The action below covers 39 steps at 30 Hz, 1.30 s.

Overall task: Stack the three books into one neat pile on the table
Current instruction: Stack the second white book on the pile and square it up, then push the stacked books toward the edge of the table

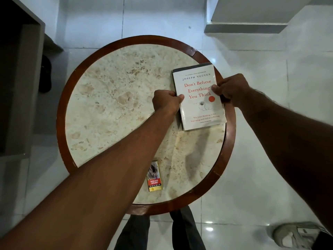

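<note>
A white book (199,112) with red title lettering lies on top of a pile at the right side of the round marble table (111,105). A darker book (173,76) shows beneath it along the left and far edges; whether a third lies under them I cannot tell. My left hand (166,101) grips the pile's left edge, thumb on the white cover. My right hand (230,90) grips the right edge, thumb on the cover too. The pile overlaps the table's brown wooden rim (230,123) on the right.
A small cigarette pack (154,176) lies near the table's front edge. Dark furniture (19,78) stands at the left, white steps (252,20) at the back right. A grey shoe (295,235) lies on the tiled floor at the lower right.
</note>
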{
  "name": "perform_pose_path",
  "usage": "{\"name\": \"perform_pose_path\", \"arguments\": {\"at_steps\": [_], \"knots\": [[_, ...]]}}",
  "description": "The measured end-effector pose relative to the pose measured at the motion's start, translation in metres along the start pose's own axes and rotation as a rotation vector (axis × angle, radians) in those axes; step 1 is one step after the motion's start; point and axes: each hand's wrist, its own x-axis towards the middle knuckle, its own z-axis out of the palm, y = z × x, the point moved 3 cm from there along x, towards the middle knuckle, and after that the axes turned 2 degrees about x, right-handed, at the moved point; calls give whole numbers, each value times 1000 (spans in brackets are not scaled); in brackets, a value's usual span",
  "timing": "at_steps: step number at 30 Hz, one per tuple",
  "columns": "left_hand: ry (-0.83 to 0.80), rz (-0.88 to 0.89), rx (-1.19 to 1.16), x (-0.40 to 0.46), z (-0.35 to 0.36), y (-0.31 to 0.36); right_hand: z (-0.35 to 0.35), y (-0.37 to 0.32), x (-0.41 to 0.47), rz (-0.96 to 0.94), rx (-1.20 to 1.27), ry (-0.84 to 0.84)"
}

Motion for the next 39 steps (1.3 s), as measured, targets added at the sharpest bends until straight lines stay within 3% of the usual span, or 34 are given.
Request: {"name": "perform_pose_path", "arguments": {"at_steps": [6,10,13,16,19,22,28,32,36,39], "knots": [[23,175,107,-10,-22,3,-6,0,-5,-61,-23,71],[198,570,586,-27,-82,-32,0,-3,-56,-382,-213,383],[301,622,968,-35,-128,-82,60,10,-116,-600,-320,258],[228,508,1140,-38,-154,-129,132,42,-167,-559,-543,9],[166,468,1157,-38,-163,-158,183,83,-197,-451,-612,-146],[156,494,1124,-37,-159,-167,211,113,-210,-319,-592,-175],[200,536,1099,-36,-159,-171,226,115,-210,-373,-722,-128],[201,535,1101,-34,-158,-173,222,72,-194,-466,-648,-23],[254,572,1111,-34,-157,-174,235,-15,-153,-627,-592,65],[310,631,1061,-33,-157,-174,261,-84,-121,-702,-636,42]]}}
